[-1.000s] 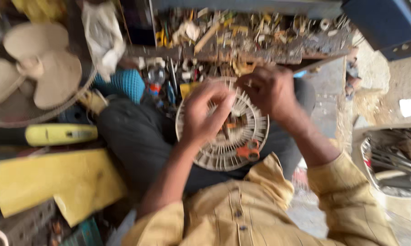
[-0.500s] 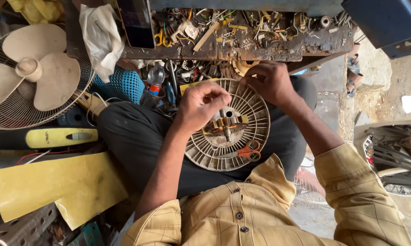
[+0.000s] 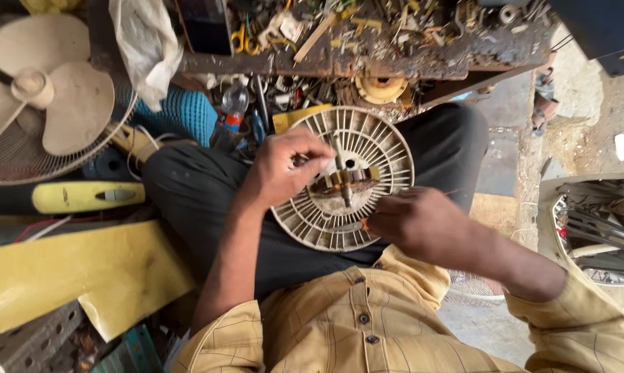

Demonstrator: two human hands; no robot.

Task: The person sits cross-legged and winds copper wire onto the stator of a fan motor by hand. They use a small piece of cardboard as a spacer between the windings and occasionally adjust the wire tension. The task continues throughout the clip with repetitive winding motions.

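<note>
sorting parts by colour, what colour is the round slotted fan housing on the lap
The round slotted plastic fan housing is off-white or cream, grimy; the head view shows it.

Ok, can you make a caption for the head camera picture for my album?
Both hands, left and right, work on a round vented fan cover resting on the person's lap.

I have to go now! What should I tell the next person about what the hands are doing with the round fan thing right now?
Left hand: fingers pinched on the upper left of the round slotted fan cover, beside the motor part at its middle.
Right hand: closed at the cover's lower right rim; whether it holds a small tool cannot be told.
The cover lies on the person's lap, the motor part with its shaft in its centre.
Fan blades in a wire guard lie at far left, apart from it. A cluttered bench is ahead.
Done: cover and blades are apart. Left: the motor part is still in the cover.
</note>
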